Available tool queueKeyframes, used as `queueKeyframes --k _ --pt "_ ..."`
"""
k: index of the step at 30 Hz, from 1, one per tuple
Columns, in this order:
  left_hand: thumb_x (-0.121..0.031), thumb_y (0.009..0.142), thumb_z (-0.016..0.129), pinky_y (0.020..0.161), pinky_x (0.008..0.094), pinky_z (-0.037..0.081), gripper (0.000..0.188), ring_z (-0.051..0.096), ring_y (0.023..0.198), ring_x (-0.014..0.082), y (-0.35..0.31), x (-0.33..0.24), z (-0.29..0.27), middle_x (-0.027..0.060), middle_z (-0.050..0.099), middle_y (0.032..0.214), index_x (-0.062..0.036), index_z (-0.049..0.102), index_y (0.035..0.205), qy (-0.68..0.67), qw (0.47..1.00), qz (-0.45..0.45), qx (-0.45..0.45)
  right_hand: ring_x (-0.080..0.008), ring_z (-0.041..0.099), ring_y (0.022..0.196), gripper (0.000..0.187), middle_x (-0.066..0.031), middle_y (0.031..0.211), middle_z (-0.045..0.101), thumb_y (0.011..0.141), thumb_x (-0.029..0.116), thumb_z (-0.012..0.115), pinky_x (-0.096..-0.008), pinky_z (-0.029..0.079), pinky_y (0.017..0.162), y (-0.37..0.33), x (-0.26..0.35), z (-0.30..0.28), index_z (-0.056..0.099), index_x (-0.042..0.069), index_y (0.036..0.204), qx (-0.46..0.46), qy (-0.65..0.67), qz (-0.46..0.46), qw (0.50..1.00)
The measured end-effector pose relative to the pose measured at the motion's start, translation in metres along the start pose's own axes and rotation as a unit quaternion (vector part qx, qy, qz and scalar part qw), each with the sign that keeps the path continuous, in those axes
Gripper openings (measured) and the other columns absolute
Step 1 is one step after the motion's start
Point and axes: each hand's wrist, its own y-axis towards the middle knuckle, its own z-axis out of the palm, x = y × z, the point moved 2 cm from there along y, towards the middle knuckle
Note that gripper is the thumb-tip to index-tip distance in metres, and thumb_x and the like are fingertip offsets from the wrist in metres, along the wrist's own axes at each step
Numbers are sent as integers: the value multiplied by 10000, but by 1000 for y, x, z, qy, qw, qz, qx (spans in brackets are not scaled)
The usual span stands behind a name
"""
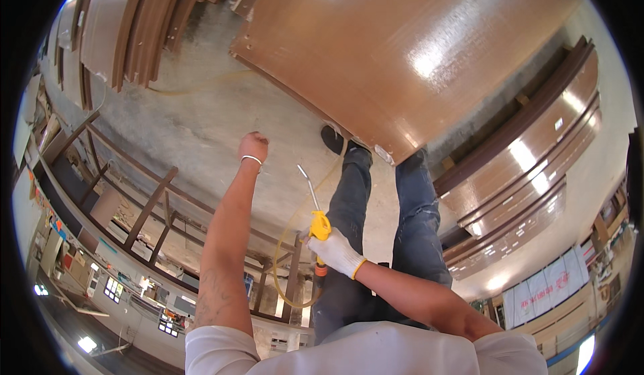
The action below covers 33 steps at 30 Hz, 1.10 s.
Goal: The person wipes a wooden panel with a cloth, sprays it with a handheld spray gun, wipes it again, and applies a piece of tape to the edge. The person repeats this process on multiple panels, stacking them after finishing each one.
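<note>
My right hand (337, 253), in a white work glove with a yellow cuff edge, is closed around a yellow air blow gun (320, 225) in front of my legs. The gun's long bent metal nozzle points forward and slightly left. A clear yellowish hose (276, 271) loops out beside it, and an orange coupling (320, 270) shows below the glove. My left hand (254, 145) is bare, with a white band at the wrist. It is held out over the concrete floor with its fingers curled into a fist, and I see nothing in it.
A large glossy brown panel (402, 53) lies ahead, its near corner at my feet. Stacked brown panels (516, 174) stand to the right; more panels (127, 26) are at the far left. A dark metal frame (144, 210) stands left. The hose trails across the floor.
</note>
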Motion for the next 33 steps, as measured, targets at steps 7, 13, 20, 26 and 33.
queueKeyframes --k 7,13,20,26,33 --pt "-142 938 601 636 339 561 155 707 716 218 -71 -65 22 98 709 750 -58 721 884 -447 876 12 182 -236 709 722 286 -105 802 720 889 313 663 -378 552 691 -12 -4 1 709 56 1004 3 -88 95 992" --pt "-124 962 572 480 294 465 139 588 532 157 -109 -107 15 66 627 649 -45 678 920 -502 849 -32 160 -247 706 693 299 -105 759 710 887 321 669 -384 550 674 -25 -26 -15 698 40 983 -15 -112 59 992" --pt "-154 949 596 478 273 453 117 582 555 117 -144 -182 73 44 640 708 -68 661 994 -536 838 -11 100 -199 696 665 222 -78 786 710 887 230 663 -359 557 647 -52 -60 -66 712 88 1049 -36 -10 122 992" --pt "-169 930 665 530 286 528 222 628 612 137 -189 -249 144 61 667 826 -42 622 1106 -526 842 -51 108 -159 664 632 199 -62 794 676 894 129 630 -329 557 586 -81 -99 -139 715 70 1064 -137 90 157 974" --pt "-160 872 763 866 408 490 417 578 861 285 -202 -302 189 115 577 934 20 519 1158 -428 862 -60 -264 -175 576 539 202 -80 849 608 930 81 529 -385 567 529 -96 -117 -218 661 25 1071 -98 227 110 963"
